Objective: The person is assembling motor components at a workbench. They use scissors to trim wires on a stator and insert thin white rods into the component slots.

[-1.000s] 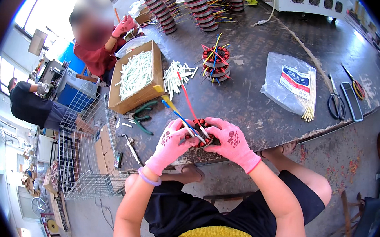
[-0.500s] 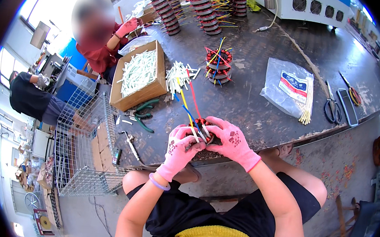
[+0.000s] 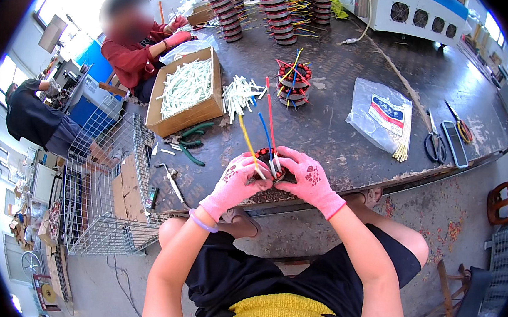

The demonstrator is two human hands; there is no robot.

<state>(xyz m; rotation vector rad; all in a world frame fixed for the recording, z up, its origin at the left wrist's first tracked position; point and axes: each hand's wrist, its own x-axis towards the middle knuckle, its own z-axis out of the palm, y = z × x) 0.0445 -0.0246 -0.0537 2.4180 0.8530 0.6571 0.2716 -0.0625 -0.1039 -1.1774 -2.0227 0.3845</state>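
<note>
Near the table's front edge, a round motor stator (image 3: pixel 264 153) with red windings is gripped between my two pink-gloved hands. My left hand (image 3: pixel 239 179) has its fingers closed on the near left side, by the yellow wire (image 3: pixel 246 137). On the right, my right hand (image 3: pixel 307 177) closes on the rim, its fingertips close to the red wire (image 3: pixel 270 117). A blue wire (image 3: pixel 265 128) rises between these two. White sleeves (image 3: pixel 274 166) cover the lower ends of the wires. My fingers hide much of the stator's lower part.
Ahead lie a pile of white tubes (image 3: pixel 239 97), a carton (image 3: pixel 206 101) full of them, and two stacked stators (image 3: pixel 293 90). Green-handled pliers (image 3: pixel 190 145) are left; a plastic bag (image 3: pixel 363 107), scissors (image 3: pixel 434 144) and a phone (image 3: pixel 455 144) right. A co-worker (image 3: pixel 133 56) sits far left.
The yellow wire now leans left, apart from the upright blue and red ones. My left hand has shifted slightly, and the co-worker's hands have moved.
</note>
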